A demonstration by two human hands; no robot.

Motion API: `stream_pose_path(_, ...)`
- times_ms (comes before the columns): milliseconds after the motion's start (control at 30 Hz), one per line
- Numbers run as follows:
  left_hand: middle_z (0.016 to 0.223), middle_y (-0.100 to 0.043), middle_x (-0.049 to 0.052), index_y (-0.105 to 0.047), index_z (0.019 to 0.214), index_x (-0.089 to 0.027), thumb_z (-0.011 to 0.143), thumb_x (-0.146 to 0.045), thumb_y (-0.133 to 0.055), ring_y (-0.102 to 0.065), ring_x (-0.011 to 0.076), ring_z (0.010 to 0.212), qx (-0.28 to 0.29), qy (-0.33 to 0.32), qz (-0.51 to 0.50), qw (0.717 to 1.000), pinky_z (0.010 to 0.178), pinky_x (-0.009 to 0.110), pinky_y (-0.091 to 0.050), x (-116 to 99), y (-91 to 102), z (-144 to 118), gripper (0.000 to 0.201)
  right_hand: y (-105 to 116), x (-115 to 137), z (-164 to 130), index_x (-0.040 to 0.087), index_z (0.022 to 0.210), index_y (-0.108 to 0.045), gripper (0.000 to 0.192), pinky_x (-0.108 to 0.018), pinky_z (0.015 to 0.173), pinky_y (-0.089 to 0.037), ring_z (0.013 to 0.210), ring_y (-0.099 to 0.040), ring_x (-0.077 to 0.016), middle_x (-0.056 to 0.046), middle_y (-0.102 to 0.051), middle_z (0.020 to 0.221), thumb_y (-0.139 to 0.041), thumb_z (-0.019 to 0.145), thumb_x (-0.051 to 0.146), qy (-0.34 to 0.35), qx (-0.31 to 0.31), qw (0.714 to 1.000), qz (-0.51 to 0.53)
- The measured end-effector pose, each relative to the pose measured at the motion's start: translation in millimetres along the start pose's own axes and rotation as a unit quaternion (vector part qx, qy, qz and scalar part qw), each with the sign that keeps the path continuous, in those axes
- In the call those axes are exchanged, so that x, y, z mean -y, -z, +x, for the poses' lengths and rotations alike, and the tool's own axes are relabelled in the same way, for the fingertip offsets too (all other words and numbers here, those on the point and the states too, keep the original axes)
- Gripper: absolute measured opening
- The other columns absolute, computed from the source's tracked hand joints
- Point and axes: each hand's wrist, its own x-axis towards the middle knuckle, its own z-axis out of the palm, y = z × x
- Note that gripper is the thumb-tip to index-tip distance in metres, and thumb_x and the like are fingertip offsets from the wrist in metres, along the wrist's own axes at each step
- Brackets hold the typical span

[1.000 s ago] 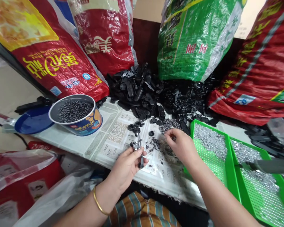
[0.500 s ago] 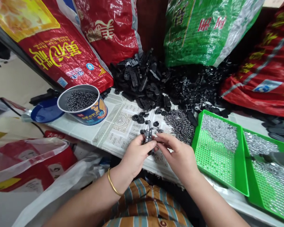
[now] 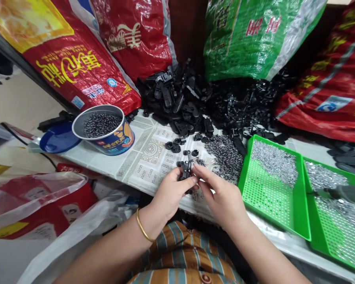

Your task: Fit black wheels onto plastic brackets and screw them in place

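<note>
Near the table's front edge, my left hand (image 3: 173,193) is closed around a small black plastic part (image 3: 186,170) with round knobs on it. My right hand (image 3: 221,193) meets it from the other side, thumb and forefinger drawn together at the part's edge; whatever sits between those fingertips is too small to make out. Just beyond the hands lie several black round caps (image 3: 175,146). A heap of tiny dark screws (image 3: 226,154) spreads to the right of them, with a few more close to my right fingertips.
Perforated green trays (image 3: 273,205) of silvery small pieces stand at the right, a dark-handled tool across one. A blue tub (image 3: 115,142) of dark screws stands left beside a blue lid (image 3: 59,138). Black plastic parts (image 3: 180,102) pile up before red and green sacks (image 3: 260,39).
My right forefinger has shifted slightly up along the black part. Otherwise both hands keep nearly the same place, and the view has moved a little.
</note>
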Motion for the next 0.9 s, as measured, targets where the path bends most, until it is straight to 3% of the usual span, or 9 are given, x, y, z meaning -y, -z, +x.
stream_pose_path(133,0.067,-0.058,0.000,-0.058,0.084,-0.015,0.067,-0.018,-0.068,-0.053,0.0116,0.063,-0.009,-0.010,0.024,1.000,0.064,0.025,-0.042,1.3,0.8,1.8,0.020,-0.9,-1.3,0.1,0.030,0.122,-0.050,0.041,-0.033,0.081,-0.052,0.096,-0.063,-0.0181,0.000,-0.065,0.110,-0.043,0.084,0.018,-0.010,0.010,0.999,0.047)
stream_pose_path(233,0.070,-0.058,0.000,-0.057,0.082,-0.015,0.068,-0.018,-0.066,-0.053,0.0113,0.064,-0.021,-0.033,0.047,0.998,0.065,0.025,-0.042,3.1,0.6,2.9,0.016,2.2,-3.3,2.3,0.026,0.116,-0.055,0.035,-0.034,0.079,-0.051,0.090,-0.063,-0.0189,-0.004,-0.063,0.111,-0.051,0.081,0.024,-0.056,0.004,0.993,0.106)
stream_pose_path(333,0.073,-0.057,-0.001,-0.056,0.081,-0.015,0.067,-0.015,-0.065,-0.053,0.0103,0.063,-0.033,-0.048,0.059,0.997,0.065,0.025,-0.042,3.6,-0.5,2.7,0.017,6.0,-4.7,6.0,0.021,0.089,-0.064,0.019,-0.031,0.067,-0.049,0.072,-0.062,-0.0173,-0.005,-0.067,0.087,-0.058,0.078,0.035,-0.130,0.005,0.981,0.146)
stream_pose_path(400,0.073,-0.057,-0.001,-0.055,0.081,-0.016,0.068,-0.015,-0.065,-0.052,0.0097,0.063,-0.036,-0.041,0.056,0.997,0.066,0.024,-0.042,2.6,-1.2,1.3,0.017,6.8,-5.2,8.1,0.020,0.076,-0.063,0.020,-0.029,0.063,-0.046,0.067,-0.059,-0.0162,-0.003,-0.066,0.074,-0.058,0.077,0.039,-0.173,0.028,0.963,0.204)
stream_pose_path(600,0.088,-0.057,0.002,-0.057,0.088,-0.017,0.080,-0.021,-0.053,-0.053,0.0107,0.069,0.021,0.008,-0.063,0.998,0.068,0.026,-0.043,-0.7,-0.9,-3.2,0.010,2.5,-7.0,9.2,0.017,0.072,-0.059,0.024,-0.023,0.055,-0.038,0.056,-0.048,-0.0101,0.001,-0.059,0.062,-0.063,0.073,0.040,-0.262,0.045,0.876,0.402)
stream_pose_path(900,0.085,-0.058,0.002,-0.059,0.091,-0.016,0.080,-0.021,-0.056,-0.052,0.0125,0.080,0.006,-0.019,-0.039,0.999,0.071,0.025,-0.042,2.1,-3.0,-1.2,0.012,-2.5,-4.5,11.7,0.016,0.069,-0.060,0.027,-0.021,0.047,-0.029,0.050,-0.038,-0.0076,0.003,-0.052,0.057,-0.067,0.068,0.042,-0.291,0.050,0.859,0.417)
